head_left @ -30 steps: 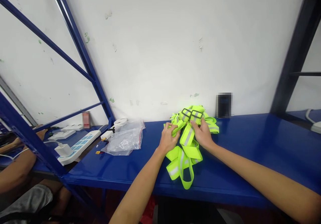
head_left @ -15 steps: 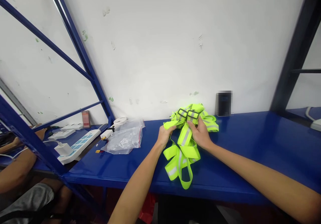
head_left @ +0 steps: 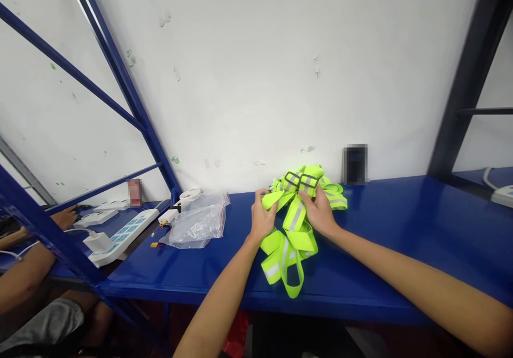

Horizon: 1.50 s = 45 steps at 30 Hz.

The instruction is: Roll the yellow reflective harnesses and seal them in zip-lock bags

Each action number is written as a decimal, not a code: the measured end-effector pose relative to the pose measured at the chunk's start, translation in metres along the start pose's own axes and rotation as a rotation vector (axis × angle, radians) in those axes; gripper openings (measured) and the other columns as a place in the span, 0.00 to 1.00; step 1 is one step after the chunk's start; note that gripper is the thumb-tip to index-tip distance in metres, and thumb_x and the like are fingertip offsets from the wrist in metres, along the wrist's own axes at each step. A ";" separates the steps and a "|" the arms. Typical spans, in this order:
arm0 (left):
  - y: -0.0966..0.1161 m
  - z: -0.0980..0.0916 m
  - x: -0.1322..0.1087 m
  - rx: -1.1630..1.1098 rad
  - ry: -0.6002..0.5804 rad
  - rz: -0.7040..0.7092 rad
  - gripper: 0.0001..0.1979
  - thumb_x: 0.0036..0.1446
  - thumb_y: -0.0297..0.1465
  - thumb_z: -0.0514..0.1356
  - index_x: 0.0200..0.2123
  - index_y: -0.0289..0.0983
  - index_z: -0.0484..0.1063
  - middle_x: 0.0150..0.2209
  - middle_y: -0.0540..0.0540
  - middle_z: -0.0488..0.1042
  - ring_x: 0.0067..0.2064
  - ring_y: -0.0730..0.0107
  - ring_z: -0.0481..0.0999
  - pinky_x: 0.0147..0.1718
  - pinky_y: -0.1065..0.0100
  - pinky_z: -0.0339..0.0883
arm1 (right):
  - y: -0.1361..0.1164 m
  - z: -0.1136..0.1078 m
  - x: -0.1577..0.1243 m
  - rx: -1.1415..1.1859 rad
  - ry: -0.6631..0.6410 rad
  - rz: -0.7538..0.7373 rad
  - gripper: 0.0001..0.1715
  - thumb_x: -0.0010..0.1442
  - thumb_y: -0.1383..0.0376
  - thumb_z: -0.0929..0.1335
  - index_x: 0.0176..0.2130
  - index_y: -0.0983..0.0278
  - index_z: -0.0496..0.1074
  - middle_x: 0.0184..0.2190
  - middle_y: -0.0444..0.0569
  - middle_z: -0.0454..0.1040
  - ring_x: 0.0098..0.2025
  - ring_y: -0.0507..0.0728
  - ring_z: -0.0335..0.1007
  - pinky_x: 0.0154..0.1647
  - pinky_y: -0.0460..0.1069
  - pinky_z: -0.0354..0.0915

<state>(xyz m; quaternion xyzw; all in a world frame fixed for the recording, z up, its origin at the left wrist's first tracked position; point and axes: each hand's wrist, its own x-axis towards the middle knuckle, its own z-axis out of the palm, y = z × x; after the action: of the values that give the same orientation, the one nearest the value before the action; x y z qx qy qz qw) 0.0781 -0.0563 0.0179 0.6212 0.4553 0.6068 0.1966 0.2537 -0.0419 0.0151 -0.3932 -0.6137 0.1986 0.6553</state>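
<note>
A bundle of neon yellow reflective straps (head_left: 295, 216) with silver stripes lies on the blue table, its loops trailing toward the front edge. Two black rectangular buckles (head_left: 301, 180) show side by side near its top. At the bundle's left, my left hand (head_left: 263, 216) has its fingers closed around a yellow strap end. My right hand (head_left: 319, 212) grips the straps just below the right buckle, thumb on the front; the fingers behind are partly hidden.
Clear zip bags (head_left: 200, 222) lie to the left, with a small white fan (head_left: 189, 195) behind them. A white power strip (head_left: 124, 238) sits beside the blue frame post (head_left: 132, 91). A dark box (head_left: 355, 164) stands against the wall. At far left, another person's arm (head_left: 28, 270) rests.
My left hand has shifted its grip on the strap end, its fingers now raised higher around it. My right hand keeps its hold on the straps. The view has turned slightly.
</note>
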 end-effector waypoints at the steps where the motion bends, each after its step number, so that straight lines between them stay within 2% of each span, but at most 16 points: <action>1: 0.001 0.000 0.000 0.039 0.002 0.044 0.13 0.53 0.38 0.63 0.41 0.40 0.70 0.34 0.49 0.74 0.34 0.68 0.71 0.37 0.69 0.61 | 0.000 0.000 0.001 -0.005 0.009 0.007 0.23 0.61 0.51 0.64 0.49 0.63 0.67 0.48 0.57 0.74 0.50 0.66 0.70 0.52 0.60 0.63; 4: -0.002 0.002 0.002 0.076 0.023 0.096 0.12 0.58 0.41 0.60 0.35 0.38 0.74 0.39 0.44 0.74 0.42 0.62 0.71 0.44 0.67 0.60 | 0.001 -0.001 0.003 -0.024 0.025 0.013 0.24 0.61 0.51 0.64 0.49 0.63 0.67 0.50 0.58 0.73 0.51 0.67 0.69 0.53 0.61 0.62; 8: -0.010 0.004 0.007 -0.055 -0.095 -0.035 0.20 0.61 0.46 0.54 0.34 0.36 0.76 0.35 0.44 0.75 0.39 0.63 0.72 0.42 0.66 0.62 | 0.002 -0.005 0.007 -0.009 0.030 0.000 0.25 0.60 0.50 0.65 0.50 0.62 0.68 0.49 0.57 0.75 0.50 0.67 0.70 0.53 0.61 0.63; 11: -0.015 0.004 0.011 -0.205 -0.197 -0.145 0.23 0.57 0.48 0.58 0.45 0.36 0.75 0.34 0.45 0.76 0.38 0.64 0.73 0.40 0.66 0.64 | 0.004 -0.009 0.011 0.006 0.017 -0.001 0.25 0.59 0.50 0.66 0.51 0.62 0.68 0.47 0.55 0.76 0.48 0.67 0.71 0.50 0.60 0.65; 14: -0.018 0.002 0.012 -0.336 -0.251 -0.263 0.32 0.53 0.47 0.63 0.57 0.37 0.66 0.36 0.44 0.78 0.40 0.63 0.76 0.41 0.65 0.67 | 0.007 -0.011 0.013 0.041 -0.021 -0.003 0.25 0.60 0.51 0.66 0.51 0.62 0.68 0.48 0.54 0.75 0.47 0.65 0.71 0.48 0.59 0.67; 16: -0.018 0.000 0.012 -0.361 -0.338 -0.294 0.31 0.52 0.46 0.65 0.54 0.36 0.69 0.38 0.43 0.78 0.41 0.61 0.77 0.43 0.64 0.68 | 0.009 -0.011 0.014 0.060 -0.038 -0.009 0.25 0.60 0.51 0.66 0.52 0.62 0.67 0.49 0.55 0.74 0.48 0.65 0.71 0.49 0.58 0.67; 18: -0.019 -0.003 0.012 -0.355 -0.401 -0.296 0.27 0.52 0.48 0.63 0.47 0.33 0.74 0.38 0.42 0.79 0.41 0.61 0.77 0.43 0.64 0.68 | 0.010 -0.009 0.013 0.048 -0.041 -0.022 0.26 0.61 0.51 0.66 0.53 0.62 0.66 0.51 0.55 0.73 0.51 0.65 0.69 0.52 0.59 0.65; 20: -0.018 -0.003 0.010 -0.366 -0.397 -0.323 0.27 0.53 0.51 0.61 0.41 0.32 0.76 0.38 0.41 0.79 0.39 0.60 0.77 0.41 0.63 0.68 | 0.011 -0.008 0.011 0.019 -0.060 -0.033 0.27 0.61 0.52 0.65 0.55 0.62 0.65 0.54 0.55 0.71 0.54 0.66 0.67 0.56 0.61 0.62; 23: -0.012 0.000 0.007 -0.486 -0.396 -0.403 0.27 0.55 0.52 0.59 0.40 0.32 0.76 0.38 0.40 0.78 0.39 0.59 0.77 0.41 0.62 0.69 | 0.008 -0.006 0.006 -0.028 -0.128 -0.040 0.27 0.62 0.52 0.64 0.56 0.62 0.63 0.53 0.56 0.72 0.54 0.67 0.67 0.56 0.62 0.61; 28: 0.000 0.003 0.004 -0.697 -0.410 -0.505 0.17 0.51 0.38 0.63 0.43 0.36 0.71 0.40 0.43 0.76 0.38 0.62 0.77 0.39 0.63 0.70 | 0.001 -0.007 0.001 -0.052 -0.248 -0.086 0.24 0.64 0.55 0.62 0.56 0.61 0.61 0.51 0.56 0.74 0.51 0.66 0.71 0.52 0.61 0.65; 31: -0.001 0.001 0.005 -0.662 -0.401 -0.538 0.18 0.46 0.31 0.62 0.43 0.36 0.70 0.37 0.45 0.76 0.34 0.66 0.76 0.34 0.66 0.70 | -0.001 -0.010 0.000 -0.040 -0.325 -0.090 0.27 0.64 0.56 0.63 0.60 0.61 0.59 0.52 0.54 0.74 0.49 0.66 0.72 0.50 0.59 0.66; 33: -0.007 -0.001 0.007 -0.575 -0.397 -0.569 0.17 0.44 0.29 0.61 0.41 0.36 0.70 0.32 0.46 0.74 0.31 0.69 0.74 0.31 0.69 0.68 | -0.003 -0.011 0.001 -0.019 -0.384 -0.100 0.29 0.63 0.57 0.63 0.62 0.58 0.59 0.54 0.52 0.73 0.53 0.65 0.71 0.53 0.59 0.65; 36: -0.016 -0.002 0.009 -0.462 -0.400 -0.611 0.18 0.43 0.27 0.61 0.42 0.35 0.71 0.27 0.49 0.72 0.26 0.72 0.72 0.26 0.72 0.64 | -0.004 -0.009 0.002 0.067 -0.484 -0.107 0.28 0.62 0.59 0.64 0.61 0.55 0.63 0.58 0.48 0.70 0.59 0.63 0.65 0.60 0.59 0.59; 40: -0.021 -0.003 0.010 -0.428 -0.369 -0.647 0.19 0.42 0.25 0.61 0.42 0.35 0.70 0.25 0.51 0.70 0.22 0.76 0.69 0.22 0.75 0.59 | 0.006 -0.004 0.006 0.210 -0.531 -0.014 0.24 0.55 0.64 0.67 0.52 0.55 0.73 0.57 0.46 0.70 0.63 0.62 0.60 0.65 0.58 0.52; 43: -0.021 -0.002 0.010 -0.442 -0.342 -0.654 0.18 0.42 0.24 0.61 0.41 0.35 0.70 0.25 0.50 0.72 0.22 0.75 0.70 0.22 0.74 0.61 | 0.016 -0.002 0.007 0.265 -0.548 0.090 0.21 0.51 0.66 0.67 0.46 0.55 0.78 0.57 0.46 0.69 0.65 0.63 0.54 0.67 0.58 0.48; 45: -0.020 -0.001 0.010 -0.456 -0.330 -0.653 0.18 0.42 0.24 0.60 0.40 0.35 0.70 0.27 0.49 0.74 0.24 0.72 0.73 0.25 0.73 0.64 | 0.018 -0.003 0.007 0.316 -0.569 0.128 0.21 0.51 0.65 0.67 0.45 0.55 0.78 0.59 0.47 0.67 0.66 0.64 0.51 0.67 0.59 0.48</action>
<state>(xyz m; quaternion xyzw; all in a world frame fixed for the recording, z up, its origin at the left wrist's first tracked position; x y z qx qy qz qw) 0.0693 -0.0381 0.0077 0.4737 0.4448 0.4903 0.5808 0.2620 -0.0266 0.0061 -0.2531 -0.7076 0.4340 0.4968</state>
